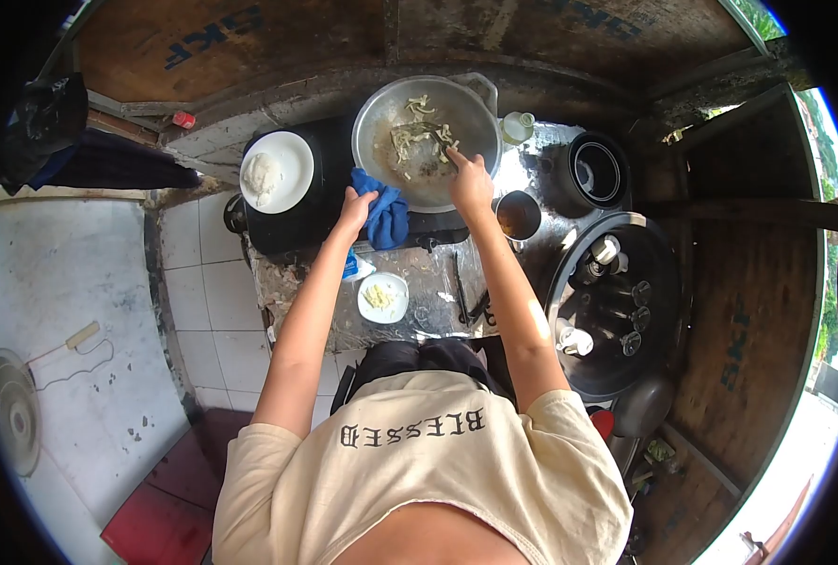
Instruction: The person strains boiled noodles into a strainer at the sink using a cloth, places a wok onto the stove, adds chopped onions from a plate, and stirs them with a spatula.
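A wide metal pan (386, 104) stands on the black stove, with pale and browned strips of food (408, 141) in it. My left hand (355, 206) is closed on a bunched blue cloth (388, 221) at the pan's near left rim, where the cloth hides the edge. Over the pan's right side, my right hand (472, 183) grips a dark, thin cooking utensil (441, 143). Its far end lies among the food, so I cannot tell its exact kind.
To the left, a white plate (295, 169) carries a white mound. Nearer me sits a small white dish (384, 312) with pale bits. On the right are a metal cup (518, 216), a glass jar (517, 127), a black pot (596, 170) and a large black basin (659, 259) holding several cups.
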Tool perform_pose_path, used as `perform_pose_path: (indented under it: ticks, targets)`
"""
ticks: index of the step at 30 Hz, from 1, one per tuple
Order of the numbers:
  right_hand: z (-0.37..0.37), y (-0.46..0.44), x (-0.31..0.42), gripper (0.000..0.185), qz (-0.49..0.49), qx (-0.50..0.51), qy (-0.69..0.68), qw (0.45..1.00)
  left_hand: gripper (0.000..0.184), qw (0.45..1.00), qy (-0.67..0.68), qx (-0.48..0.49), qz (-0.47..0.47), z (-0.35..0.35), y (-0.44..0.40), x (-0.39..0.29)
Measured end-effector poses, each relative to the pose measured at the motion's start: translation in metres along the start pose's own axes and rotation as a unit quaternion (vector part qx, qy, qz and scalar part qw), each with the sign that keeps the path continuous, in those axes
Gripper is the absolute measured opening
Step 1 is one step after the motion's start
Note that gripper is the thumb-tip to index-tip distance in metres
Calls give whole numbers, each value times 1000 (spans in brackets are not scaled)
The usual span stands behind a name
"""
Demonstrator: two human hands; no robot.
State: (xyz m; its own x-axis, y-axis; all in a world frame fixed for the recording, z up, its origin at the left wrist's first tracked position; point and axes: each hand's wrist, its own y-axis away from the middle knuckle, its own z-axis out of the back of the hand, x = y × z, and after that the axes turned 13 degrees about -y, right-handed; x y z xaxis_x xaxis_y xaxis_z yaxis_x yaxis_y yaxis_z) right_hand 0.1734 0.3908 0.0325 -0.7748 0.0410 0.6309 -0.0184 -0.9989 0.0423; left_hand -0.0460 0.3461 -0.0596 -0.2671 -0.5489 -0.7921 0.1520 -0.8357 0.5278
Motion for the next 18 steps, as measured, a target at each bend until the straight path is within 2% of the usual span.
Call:
perform_pose_path:
  ticks: [3, 6, 9, 18]
  targets:
    - [4, 6, 0, 55, -20, -12, -18, 1000, 46, 1000, -16, -27, 0, -2, 1, -1]
    - [2, 8, -3, 55, 2, 9, 2, 1000, 47, 1000, 13, -24, -13, -3, -5, 6]
    - [-1, 14, -9, 54, 2, -12, 20, 1000, 47, 999, 9, -40, -13, -4, -2, 4]
    - [4, 31, -11, 51, -12, 5, 30, 999, 49, 999, -10, -38, -1, -2, 2, -3]
